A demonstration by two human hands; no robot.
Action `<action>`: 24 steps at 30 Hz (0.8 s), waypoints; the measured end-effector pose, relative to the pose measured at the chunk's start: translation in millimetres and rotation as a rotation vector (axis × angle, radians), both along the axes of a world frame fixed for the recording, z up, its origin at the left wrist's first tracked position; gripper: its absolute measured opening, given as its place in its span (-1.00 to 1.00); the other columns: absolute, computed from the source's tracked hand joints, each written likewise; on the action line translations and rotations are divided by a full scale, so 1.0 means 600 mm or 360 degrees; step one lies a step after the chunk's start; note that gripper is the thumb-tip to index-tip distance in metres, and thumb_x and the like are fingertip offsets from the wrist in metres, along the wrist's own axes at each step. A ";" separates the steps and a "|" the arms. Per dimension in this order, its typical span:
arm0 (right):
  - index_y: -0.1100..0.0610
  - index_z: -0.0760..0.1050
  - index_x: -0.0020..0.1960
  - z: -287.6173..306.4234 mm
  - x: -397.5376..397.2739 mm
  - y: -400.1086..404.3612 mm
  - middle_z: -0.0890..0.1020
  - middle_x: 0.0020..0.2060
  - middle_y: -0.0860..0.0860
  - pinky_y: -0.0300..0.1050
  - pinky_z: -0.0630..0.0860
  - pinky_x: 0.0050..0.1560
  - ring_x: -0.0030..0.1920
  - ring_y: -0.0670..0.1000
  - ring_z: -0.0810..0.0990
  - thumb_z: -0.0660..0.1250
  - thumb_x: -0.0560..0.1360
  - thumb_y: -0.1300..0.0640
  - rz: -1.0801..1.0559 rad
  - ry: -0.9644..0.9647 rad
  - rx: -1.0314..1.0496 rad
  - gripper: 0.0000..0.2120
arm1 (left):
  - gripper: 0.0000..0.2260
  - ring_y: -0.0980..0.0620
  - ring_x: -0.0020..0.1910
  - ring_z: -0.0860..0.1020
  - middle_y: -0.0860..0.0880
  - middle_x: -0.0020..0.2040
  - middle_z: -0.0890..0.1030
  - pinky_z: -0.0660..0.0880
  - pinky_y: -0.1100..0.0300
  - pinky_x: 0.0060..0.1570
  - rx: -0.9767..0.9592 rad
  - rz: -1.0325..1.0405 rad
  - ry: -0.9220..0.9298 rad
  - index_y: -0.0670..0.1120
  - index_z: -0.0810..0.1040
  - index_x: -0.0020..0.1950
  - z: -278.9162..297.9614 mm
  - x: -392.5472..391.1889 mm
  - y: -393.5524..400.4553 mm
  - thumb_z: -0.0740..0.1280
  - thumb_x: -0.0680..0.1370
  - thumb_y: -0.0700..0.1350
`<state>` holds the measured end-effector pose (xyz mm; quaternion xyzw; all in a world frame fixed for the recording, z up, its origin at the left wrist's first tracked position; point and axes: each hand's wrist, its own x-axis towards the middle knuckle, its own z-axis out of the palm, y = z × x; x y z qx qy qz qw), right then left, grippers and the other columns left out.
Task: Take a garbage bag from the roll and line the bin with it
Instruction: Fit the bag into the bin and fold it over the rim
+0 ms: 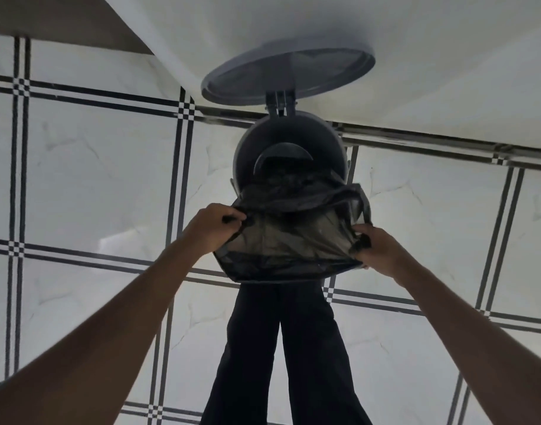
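Observation:
A round grey bin [247,142] stands on the tiled floor against the white wall, its lid [289,72] swung up and open. A thin dark garbage bag [290,240] hangs partly inside the bin, and its open mouth is stretched toward me over the near rim. My left hand [214,225] pinches the bag's left edge. My right hand [376,250] grips the bag's right edge, bunched in the fingers. The far part of the bin's inside shows bare, with its dark bottom [283,154] visible. The roll is not in view.
White floor tiles [103,179] with black line borders surround the bin. The white wall [416,56] rises right behind it. My legs in dark trousers [287,348] stand just in front of the bin.

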<state>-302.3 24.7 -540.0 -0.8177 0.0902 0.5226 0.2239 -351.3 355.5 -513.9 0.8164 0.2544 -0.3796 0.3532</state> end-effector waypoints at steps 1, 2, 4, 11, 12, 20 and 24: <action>-0.05 0.43 0.39 0.003 0.005 0.003 0.63 0.05 0.07 0.06 0.66 -0.09 -0.15 0.10 0.67 0.33 0.39 0.29 -0.0034 -0.0056 0.0000 -0.40 | -0.77 -0.02 0.10 0.61 0.01 0.17 0.66 0.51 0.08 0.15 0.0044 -0.0006 -0.0035 0.04 0.67 0.16 0.001 0.005 0.004 0.31 0.56 -0.13; -0.07 0.38 0.43 0.008 0.012 0.007 0.62 0.08 0.06 0.06 0.64 -0.06 -0.08 0.12 0.65 0.33 0.40 0.30 -0.0052 -0.0118 0.0012 -0.36 | -0.75 -0.03 0.12 0.60 0.02 0.19 0.64 0.50 0.10 0.15 0.0093 -0.0004 -0.0080 0.05 0.65 0.18 0.001 0.012 0.006 0.30 0.56 -0.13; -0.06 0.32 0.47 0.014 0.031 0.014 0.59 0.11 0.03 0.01 0.58 -0.03 0.02 0.14 0.60 0.33 0.40 0.34 -0.0085 -0.0237 0.0044 -0.30 | -0.72 -0.06 0.17 0.58 0.00 0.22 0.63 0.46 0.12 0.14 0.0186 -0.0018 -0.0204 0.06 0.62 0.23 -0.004 0.027 0.013 0.26 0.57 -0.14; -0.01 0.26 0.52 0.000 0.117 0.047 0.58 0.26 0.09 -0.16 0.32 0.00 0.20 0.20 0.55 0.30 0.42 0.34 -0.0065 -0.0634 0.0024 -0.29 | -0.68 -0.19 0.12 0.57 -0.17 0.17 0.59 0.45 0.11 0.02 0.0412 -0.0169 -0.0507 0.02 0.60 0.24 -0.064 0.102 0.041 0.24 0.55 -0.21; 0.01 0.29 0.50 -0.012 0.131 0.053 0.59 0.25 0.11 -0.16 0.32 0.00 0.20 0.21 0.55 0.29 0.42 0.35 -0.0038 -0.0694 0.0014 -0.32 | -0.72 -0.19 0.09 0.58 -0.18 0.15 0.58 0.45 0.13 -0.03 0.0431 -0.0184 -0.0525 0.01 0.61 0.20 -0.083 0.114 0.047 0.26 0.55 -0.19; -0.01 0.34 0.44 -0.105 0.190 0.072 0.52 0.17 0.19 0.09 0.51 0.10 0.15 0.28 0.54 0.26 0.35 0.17 0.0174 -0.0857 -0.0138 -0.36 | -0.72 -0.03 0.18 0.53 -0.04 0.25 0.50 0.47 0.13 0.18 0.0416 -0.0108 -0.0724 -0.06 0.66 0.12 -0.149 0.152 0.040 0.28 0.52 -0.30; 0.01 0.40 0.46 -0.124 0.185 0.072 0.49 0.20 0.18 0.06 0.49 0.15 0.19 0.27 0.52 0.29 0.37 0.32 0.0237 -0.0933 -0.0165 -0.33 | -0.70 -0.08 0.17 0.54 -0.05 0.25 0.53 0.49 0.10 0.14 0.0442 -0.0115 -0.0752 -0.09 0.64 0.18 -0.166 0.142 0.034 0.29 0.51 -0.30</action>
